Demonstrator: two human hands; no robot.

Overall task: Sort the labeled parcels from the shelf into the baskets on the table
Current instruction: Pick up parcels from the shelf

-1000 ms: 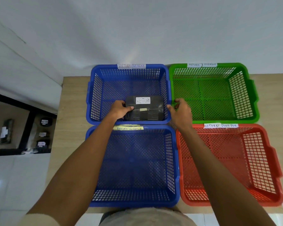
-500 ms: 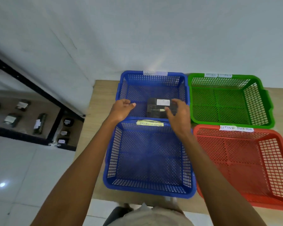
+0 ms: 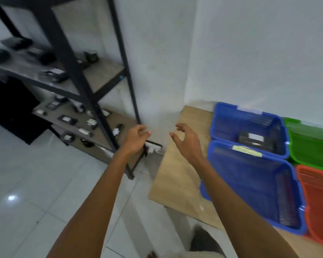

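A black parcel (image 3: pixel 254 139) with a white label lies in the far blue basket (image 3: pixel 220 118). The near blue basket (image 3: pixel 250 183), the green basket (image 3: pixel 309 146) and the red basket (image 3: pixel 317 198) hold nothing that I can see. My left hand (image 3: pixel 136 138) hovers in front of the black shelf's lower corner with loosely curled fingers and holds nothing. My right hand (image 3: pixel 186 140) floats above the table's left end, fingers spread, holding nothing. Several black labeled parcels (image 3: pixel 66 119) lie on the lower shelf board, and more parcels (image 3: pixel 52 74) on the board above, blurred.
The black metal shelf (image 3: pixel 78 75) stands left of the wooden table (image 3: pixel 177 172), against a white wall. Its leg meets the white tiled floor (image 3: pixel 35 183) close to the table's corner. A dark block (image 3: pixel 9 108) sits at the left behind the shelf.
Both hands have let go of the black parcel, which stays in the far blue basket. The view has swung left toward the shelf, and both hands have moved left off the baskets.
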